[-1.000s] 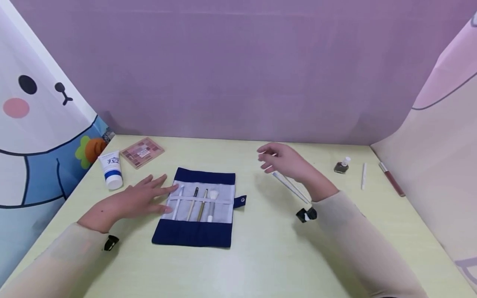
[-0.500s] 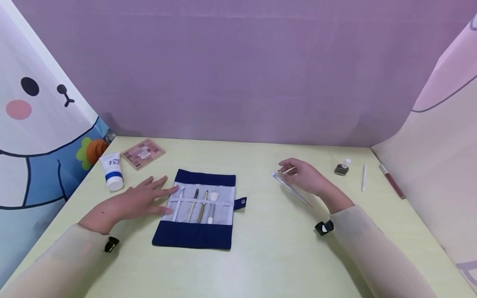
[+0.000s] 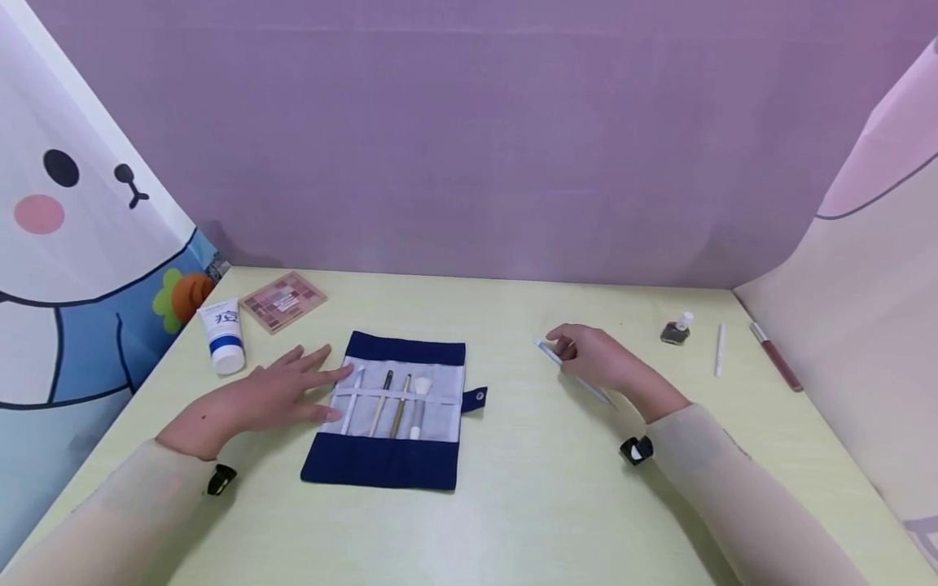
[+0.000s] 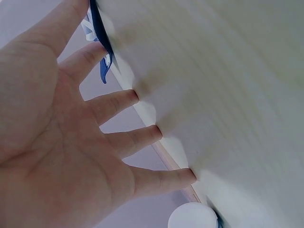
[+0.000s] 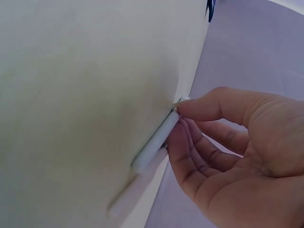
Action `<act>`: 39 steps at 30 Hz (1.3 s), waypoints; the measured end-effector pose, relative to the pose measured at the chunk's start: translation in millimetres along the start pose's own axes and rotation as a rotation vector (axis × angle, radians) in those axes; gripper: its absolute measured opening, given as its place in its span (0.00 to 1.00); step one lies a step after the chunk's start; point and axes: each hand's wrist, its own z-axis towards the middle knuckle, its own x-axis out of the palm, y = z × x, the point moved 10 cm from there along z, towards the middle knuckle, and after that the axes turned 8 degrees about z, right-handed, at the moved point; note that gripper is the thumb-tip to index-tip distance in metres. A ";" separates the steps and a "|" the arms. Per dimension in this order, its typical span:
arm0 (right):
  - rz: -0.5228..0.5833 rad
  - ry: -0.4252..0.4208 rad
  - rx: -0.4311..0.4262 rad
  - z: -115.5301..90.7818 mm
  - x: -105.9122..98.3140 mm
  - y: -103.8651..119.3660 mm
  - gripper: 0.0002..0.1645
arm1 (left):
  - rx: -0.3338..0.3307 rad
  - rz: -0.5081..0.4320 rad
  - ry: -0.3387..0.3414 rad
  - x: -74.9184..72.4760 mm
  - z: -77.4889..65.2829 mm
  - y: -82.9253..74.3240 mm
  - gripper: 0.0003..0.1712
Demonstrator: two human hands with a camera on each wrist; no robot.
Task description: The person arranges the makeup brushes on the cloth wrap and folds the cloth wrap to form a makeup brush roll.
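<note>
On the table a navy fabric brush roll (image 3: 379, 465) lies unfolded, a grey strap across several slim tools inside, among them a white fluffy makeup brush (image 3: 421, 386). My left hand (image 3: 274, 393) has its fingers spread, with the index finger and thumb on the roll's left edge. In the left wrist view, the other fingertips of that hand (image 4: 71, 128) touch the table. To the right of the roll, my right hand (image 3: 597, 358) pinches a slim white stick (image 5: 156, 142) between thumb and fingers, low at the tabletop. A second pale, blurred stick (image 5: 126, 199) shows just beyond it.
At the back left lie a white-and-blue squeeze tube (image 3: 222, 334) and a pink makeup palette (image 3: 284, 302). Over on the right are a small dark bottle with a white cap (image 3: 676, 329), a thin white pen (image 3: 720, 350) and a dark red tube (image 3: 778, 358).
My right hand has come down and to the right from above the table, and its fingers have closed on the white stick. The left hand has stayed on the roll's edge.
</note>
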 end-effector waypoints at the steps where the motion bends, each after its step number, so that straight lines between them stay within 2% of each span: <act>1: -0.005 0.006 -0.004 0.6 0.8 1.1 0.30 | 0.002 0.003 -0.004 -0.3 0.0 -0.1 0.48; 8: -0.056 0.013 -0.024 6.8 4.3 6.4 0.23 | 0.009 0.011 -0.014 -1.6 -0.5 -1.4 0.48; 12: -0.057 0.018 -0.040 10.9 4.9 10.9 0.24 | 0.007 0.004 -0.011 -2.4 -1.1 -2.5 0.48; 19: 0.058 0.009 -0.058 16.3 3.5 23.3 0.27 | -0.010 -0.004 0.007 -0.5 -0.5 -1.7 0.49; 25: 0.142 0.012 -0.113 21.9 7.2 46.8 0.27 | -0.018 -0.009 0.013 0.2 -0.5 0.2 0.49; 30: 0.288 0.025 -0.150 29.9 15.6 69.3 0.27 | -0.012 -0.005 0.012 -0.5 -0.5 -0.1 0.49; 39: 0.623 0.032 -0.117 47.9 39.4 101.4 0.27 | -0.028 -0.006 0.029 0.3 1.0 0.5 0.49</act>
